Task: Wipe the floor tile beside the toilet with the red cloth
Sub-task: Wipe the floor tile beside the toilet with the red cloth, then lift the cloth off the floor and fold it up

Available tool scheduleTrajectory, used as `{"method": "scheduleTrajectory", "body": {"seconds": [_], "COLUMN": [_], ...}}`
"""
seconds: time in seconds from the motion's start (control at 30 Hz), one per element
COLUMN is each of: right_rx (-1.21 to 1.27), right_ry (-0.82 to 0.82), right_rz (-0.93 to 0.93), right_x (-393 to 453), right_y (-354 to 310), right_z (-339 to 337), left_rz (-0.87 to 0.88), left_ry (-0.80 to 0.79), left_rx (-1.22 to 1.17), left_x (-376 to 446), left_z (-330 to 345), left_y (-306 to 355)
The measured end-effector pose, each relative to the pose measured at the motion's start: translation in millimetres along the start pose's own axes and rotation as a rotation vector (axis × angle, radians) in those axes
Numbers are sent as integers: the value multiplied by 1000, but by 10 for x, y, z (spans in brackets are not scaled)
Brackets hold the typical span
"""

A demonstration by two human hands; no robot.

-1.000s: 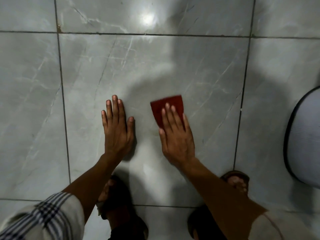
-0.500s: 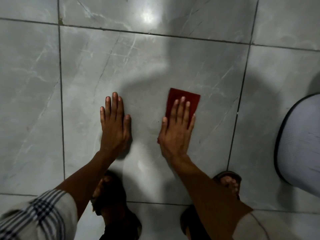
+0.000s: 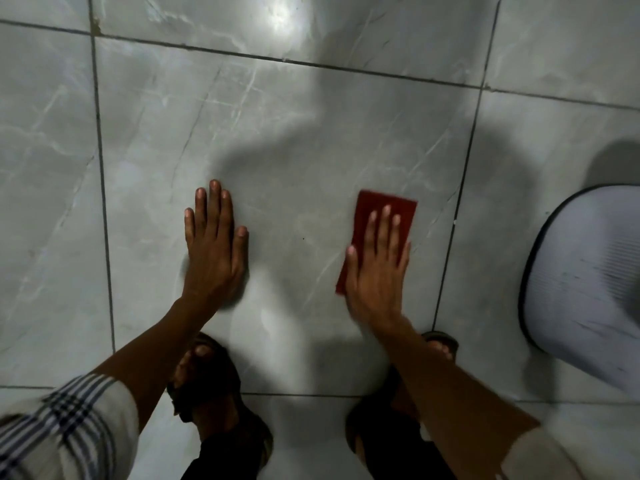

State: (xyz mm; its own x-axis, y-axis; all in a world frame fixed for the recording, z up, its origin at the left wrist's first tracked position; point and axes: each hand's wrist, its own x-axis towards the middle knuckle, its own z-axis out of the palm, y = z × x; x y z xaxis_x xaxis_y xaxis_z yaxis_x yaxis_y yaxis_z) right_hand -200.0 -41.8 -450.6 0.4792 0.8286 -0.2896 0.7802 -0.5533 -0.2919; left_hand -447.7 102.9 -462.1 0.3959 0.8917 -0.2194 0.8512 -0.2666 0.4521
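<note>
The fingers (image 3: 382, 223) of the right hand (image 3: 375, 271) lie straight and spread flat on top of the red cloth (image 3: 401, 207), not curled around it, so the cloth is pinned to the floor by downward pressure rather than gripped. That suits wiping: a flat palm spreads the load over the whole folded rectangle and lets it slide as one piece. The cloth sits on the right part of the large grey floor tile (image 3: 294, 150), its far edge showing beyond the fingertips and a strip of its left edge showing beside the thumb. It lies near the grout line (image 3: 453, 230) that separates this tile from the one where the white toilet (image 3: 581, 271) stands at the right edge of view.

The left hand (image 3: 213, 251) is also open and flat, fingers together, pressed bare on the same tile, well apart from the cloth. It holds nothing; judging by the straight arm and the crouched stance, with both sandalled feet (image 3: 207, 368) planted at the tile's near edge, it serves as a prop for body weight while the other hand works.

The tile's sheen and the bright reflection at the top make it hard to tell which parts are already wiped.
</note>
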Motion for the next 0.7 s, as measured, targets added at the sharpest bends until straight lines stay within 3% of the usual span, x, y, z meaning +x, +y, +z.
{"method": "scheduleTrajectory", "body": {"seconds": [0.1,0.17,0.23,0.37,0.5,0.6,0.7], "right_rx": [42,42,19,15,-41,4,349], "right_ry": [117,157,156,48,-68,-99,-185], "right_rz": [177,194,61,-375,-561,-448,-82], "right_x": [569,720,653,72,-613,-751,-686], "right_y": [-248,-515,-697,-687,-257,164,264], "right_z": [-63,-13,89,315,298,86,-258], "left_rz": [-1,-5,-2,-23,-14,-15,-26], "left_ry": [-7,-5,0,-14,-85,-184,-251], "left_rx": [0,19,44,76,85,97,104], "left_x": [11,4,-1,4,-6,-65,-179], "left_z": [-12,-7,3,-38,-173,-336,-518], "left_y": [1,9,33,72,66,57,109]}}
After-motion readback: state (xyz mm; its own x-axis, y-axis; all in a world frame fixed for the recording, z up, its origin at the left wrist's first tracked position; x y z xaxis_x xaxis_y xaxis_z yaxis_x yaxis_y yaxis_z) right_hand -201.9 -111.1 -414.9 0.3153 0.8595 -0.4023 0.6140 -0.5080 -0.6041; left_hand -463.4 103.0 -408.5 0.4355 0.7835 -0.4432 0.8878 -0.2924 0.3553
